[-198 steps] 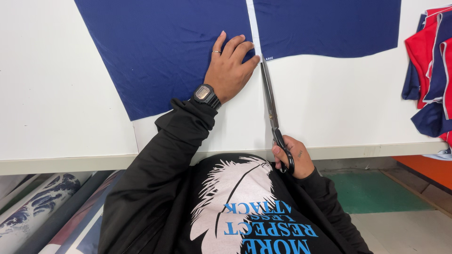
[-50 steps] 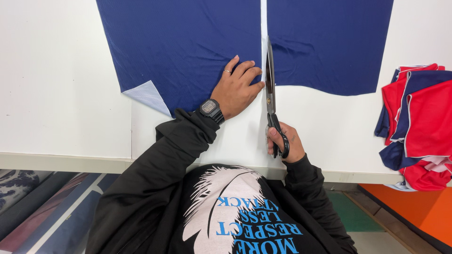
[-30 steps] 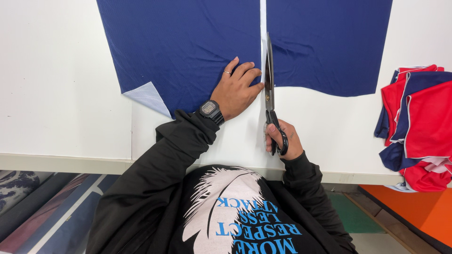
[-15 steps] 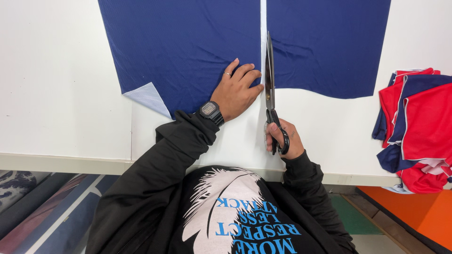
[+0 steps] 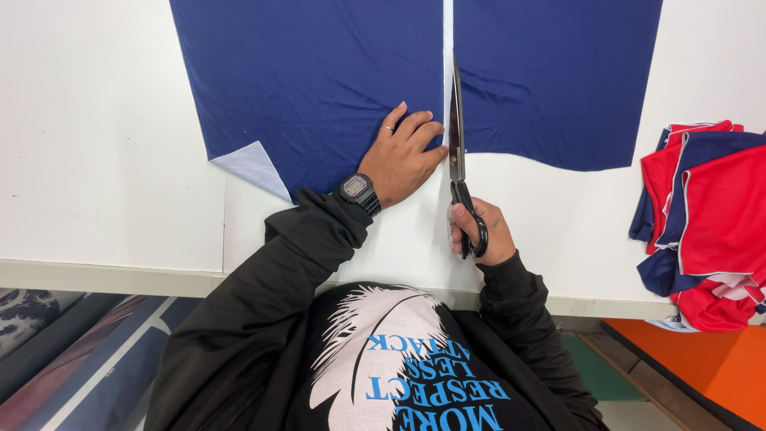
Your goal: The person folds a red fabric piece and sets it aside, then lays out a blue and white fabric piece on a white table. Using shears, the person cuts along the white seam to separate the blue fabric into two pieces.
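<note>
**On the white table: shears midway up a cut**

Left hand [image 5: 399, 156] lies flat, fingers spread, pinning the navy cloth [image 5: 319, 80] beside the slit. Right hand [image 5: 483, 231] grips the shears [image 5: 456, 136], blades nearly shut. Likely next: reopen, feed forward along the slit.

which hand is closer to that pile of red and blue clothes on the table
Right. The right hand, gripping the scissors, is nearer the pile of red and blue clothes; the left hand lies flat on the navy fabric, farther away.

Sewing workshop: white cutting table [image 5: 104, 160], stacked fabric pieces [image 5: 702, 231].
</note>
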